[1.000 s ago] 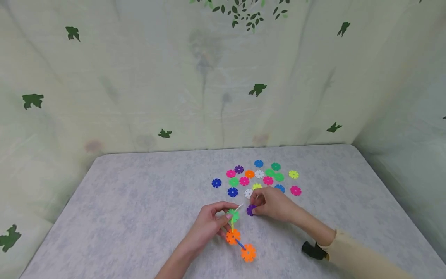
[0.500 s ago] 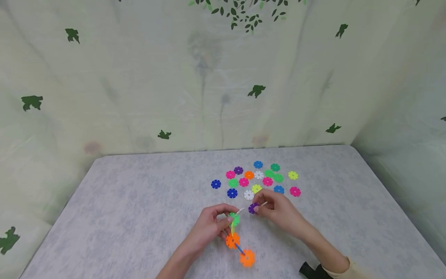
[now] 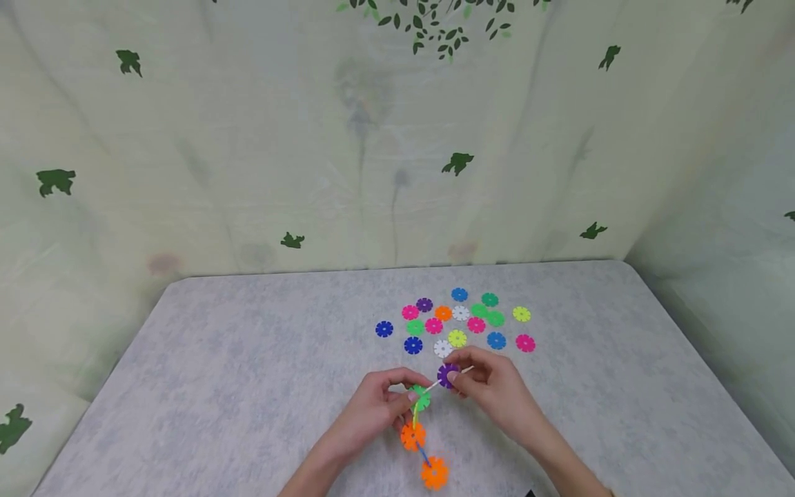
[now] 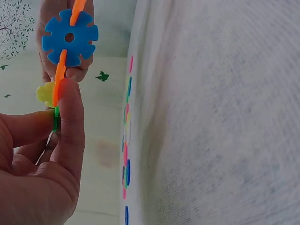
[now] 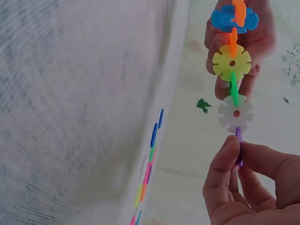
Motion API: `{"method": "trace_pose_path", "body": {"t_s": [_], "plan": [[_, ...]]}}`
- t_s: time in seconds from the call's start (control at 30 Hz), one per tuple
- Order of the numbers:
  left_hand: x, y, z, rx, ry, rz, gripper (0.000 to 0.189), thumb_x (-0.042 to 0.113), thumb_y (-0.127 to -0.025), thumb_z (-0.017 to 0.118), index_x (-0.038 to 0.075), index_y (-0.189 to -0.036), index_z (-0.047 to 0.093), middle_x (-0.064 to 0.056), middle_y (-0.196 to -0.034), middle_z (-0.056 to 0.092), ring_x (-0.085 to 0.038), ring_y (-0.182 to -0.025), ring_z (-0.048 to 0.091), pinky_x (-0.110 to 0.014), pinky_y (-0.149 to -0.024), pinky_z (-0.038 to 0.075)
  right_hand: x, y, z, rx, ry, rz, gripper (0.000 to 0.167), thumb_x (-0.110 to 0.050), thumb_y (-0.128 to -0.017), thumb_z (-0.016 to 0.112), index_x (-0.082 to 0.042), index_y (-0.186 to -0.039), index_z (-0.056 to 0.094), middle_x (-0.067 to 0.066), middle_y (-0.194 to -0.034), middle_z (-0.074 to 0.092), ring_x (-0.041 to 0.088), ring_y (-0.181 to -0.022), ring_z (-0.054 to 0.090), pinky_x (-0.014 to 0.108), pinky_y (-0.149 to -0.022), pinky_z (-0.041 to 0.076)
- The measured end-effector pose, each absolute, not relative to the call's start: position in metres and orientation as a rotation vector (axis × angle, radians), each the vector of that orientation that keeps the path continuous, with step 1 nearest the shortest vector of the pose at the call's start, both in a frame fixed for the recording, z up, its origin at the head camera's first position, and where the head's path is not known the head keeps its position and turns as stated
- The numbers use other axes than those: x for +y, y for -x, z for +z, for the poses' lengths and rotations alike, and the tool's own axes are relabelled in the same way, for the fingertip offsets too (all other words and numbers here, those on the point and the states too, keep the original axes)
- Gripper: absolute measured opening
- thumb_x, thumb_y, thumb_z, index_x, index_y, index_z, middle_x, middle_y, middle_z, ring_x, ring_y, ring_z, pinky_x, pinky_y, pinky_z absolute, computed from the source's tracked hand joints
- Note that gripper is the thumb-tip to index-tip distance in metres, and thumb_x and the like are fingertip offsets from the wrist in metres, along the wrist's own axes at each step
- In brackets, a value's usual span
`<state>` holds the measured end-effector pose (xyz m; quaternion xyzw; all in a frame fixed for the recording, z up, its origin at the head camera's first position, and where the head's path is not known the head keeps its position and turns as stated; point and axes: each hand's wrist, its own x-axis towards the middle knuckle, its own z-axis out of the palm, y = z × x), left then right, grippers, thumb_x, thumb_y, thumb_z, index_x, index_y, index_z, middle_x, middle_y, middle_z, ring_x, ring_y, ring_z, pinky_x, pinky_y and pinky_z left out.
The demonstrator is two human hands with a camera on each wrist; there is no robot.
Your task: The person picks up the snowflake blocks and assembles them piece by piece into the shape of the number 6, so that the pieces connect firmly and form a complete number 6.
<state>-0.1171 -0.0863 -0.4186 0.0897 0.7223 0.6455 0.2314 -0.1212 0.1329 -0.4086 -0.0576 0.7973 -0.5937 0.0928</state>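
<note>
Notched plastic snowflake discs are linked into a dangling chain in front of me. My left hand [image 3: 379,404] pinches its green disc [image 3: 421,398] between thumb and fingers. Below hang a yellow disc [image 3: 415,415], an orange disc [image 3: 413,436], a blue disc [image 5: 234,18] and a last orange disc [image 3: 435,473]. A white disc [image 5: 236,105] joins the green one at the upper end. My right hand [image 3: 493,386] pinches a purple disc [image 3: 447,376], whose edge meets the white disc's rim in the right wrist view. Fingers cover part of the purple disc.
Loose discs lie flat on the grey table [image 3: 261,359] beyond my hands, among them a white disc [image 3: 443,348], a yellow disc [image 3: 457,338] and a dark blue disc [image 3: 413,345]. A leaf-patterned curtain [image 3: 348,138] stands behind the table's far edge.
The purple disc was apart from the white one and now meets it. My right hand has turned and come closer to the left. The chain's lower end has sunk slightly in the head view.
</note>
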Motion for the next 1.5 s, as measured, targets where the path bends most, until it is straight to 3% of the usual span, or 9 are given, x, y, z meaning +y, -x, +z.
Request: {"method": "trace_pose_path", "body": {"t_s": [0.2,0.4,0.7,0.87,1.0,1.27,1.5], "plan": [[-0.085,0.113,-0.416,2.114,-0.365,1.678,0.025,0.000,-0.095,0.058,0.014,-0.109,0.073,-0.004,-0.085,0.065,-0.016,-0.054,0.049,-0.022,-0.050,0.043,0.133,0.117,-0.408,2.324,0.167,-1.761,0.016,0.003,-0.091,0.066,-0.002,-0.107,0.067,0.009,-0.089,0.065,0.032,-0.078,0.064,0.028,-0.071,0.057],[-0.085,0.111,-0.412,2.220,-0.437,1.618,0.027,-0.003,-0.093,0.060,0.017,-0.104,0.074,-0.005,-0.072,0.059,-0.013,-0.048,0.040,-0.020,-0.045,0.034,0.135,0.118,-0.410,2.287,0.241,-1.774,0.017,0.004,-0.092,0.064,0.002,-0.109,0.066,0.009,-0.092,0.066,0.035,-0.080,0.064,0.029,-0.071,0.057],[-0.084,0.112,-0.412,2.194,-0.433,1.670,0.025,-0.003,-0.094,0.058,0.015,-0.104,0.073,-0.004,-0.084,0.062,-0.014,-0.050,0.047,-0.020,-0.046,0.038,0.136,0.119,-0.413,2.250,0.287,-1.796,0.018,-0.001,-0.093,0.065,0.003,-0.110,0.066,0.009,-0.093,0.067,0.034,-0.078,0.064,0.031,-0.071,0.057],[-0.079,0.113,-0.414,2.066,-0.340,1.781,0.018,-0.001,-0.095,0.055,0.005,-0.112,0.061,-0.008,-0.094,0.058,-0.018,-0.052,0.049,-0.024,-0.050,0.046,0.134,0.121,-0.416,2.229,0.260,-1.850,0.021,-0.004,-0.093,0.067,0.002,-0.112,0.068,0.011,-0.091,0.068,0.038,-0.079,0.064,0.031,-0.071,0.057],[-0.075,0.112,-0.418,1.986,-0.246,1.838,0.021,0.006,-0.097,0.056,0.004,-0.118,0.059,-0.008,-0.089,0.056,-0.017,-0.049,0.052,-0.026,-0.049,0.050,0.130,0.120,-0.418,2.238,0.216,-1.855,0.022,-0.004,-0.090,0.070,0.001,-0.112,0.067,0.011,-0.089,0.067,0.036,-0.078,0.066,0.030,-0.072,0.058],[-0.070,0.110,-0.424,1.978,-0.139,1.880,0.019,0.024,-0.096,0.065,0.008,-0.106,0.065,-0.007,-0.081,0.058,-0.017,-0.043,0.054,-0.027,-0.041,0.049,0.124,0.117,-0.417,2.244,0.231,-1.817,0.022,-0.001,-0.087,0.072,-0.005,-0.108,0.067,0.010,-0.094,0.066,0.028,-0.078,0.065,0.028,-0.073,0.057],[-0.072,0.113,-0.423,2.018,-0.125,1.898,0.016,0.015,-0.096,0.065,0.000,-0.100,0.063,-0.007,-0.086,0.061,-0.014,-0.055,0.055,-0.024,-0.050,0.051,0.125,0.117,-0.417,2.231,0.246,-1.809,0.025,0.002,-0.087,0.070,-0.002,-0.112,0.065,0.009,-0.099,0.066,0.027,-0.086,0.067,0.028,-0.076,0.056]]}}
